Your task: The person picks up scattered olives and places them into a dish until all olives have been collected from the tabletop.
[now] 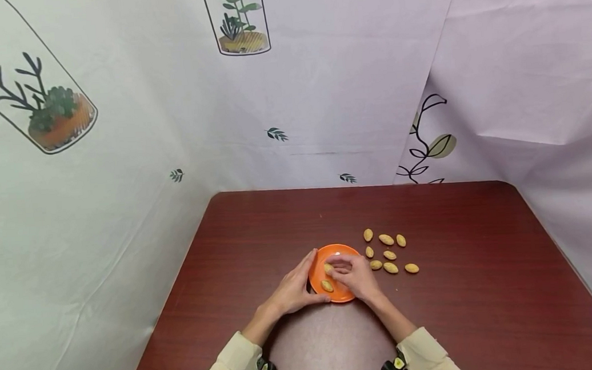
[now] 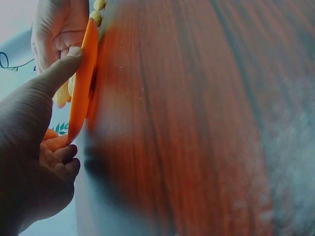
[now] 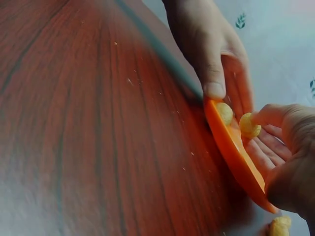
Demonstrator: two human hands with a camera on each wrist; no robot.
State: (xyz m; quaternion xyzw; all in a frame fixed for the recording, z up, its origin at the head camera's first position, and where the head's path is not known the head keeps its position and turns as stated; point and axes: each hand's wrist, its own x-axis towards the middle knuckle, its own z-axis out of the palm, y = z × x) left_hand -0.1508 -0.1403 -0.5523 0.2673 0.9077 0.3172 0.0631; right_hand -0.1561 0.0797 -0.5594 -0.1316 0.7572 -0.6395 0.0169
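Note:
A small round orange plate [image 1: 316,272] lies on the table. My left hand [image 1: 294,288] grips its left side, thumb on the near rim and fingers along the far left edge. Over the plate, my right hand [image 1: 355,275] pinches a tan, oval, rough-shelled nut [image 3: 250,126] at its fingertips. Another such nut [image 1: 326,286] rests in the plate, close to the left thumb. The right hand covers part of the plate's right side in the head view.
Several more nuts [image 1: 390,255] are spread on the table right of the plate, the closest beside the right wrist. The dark red wooden table [image 1: 468,287] ends at the back against a white printed cloth [image 1: 321,103].

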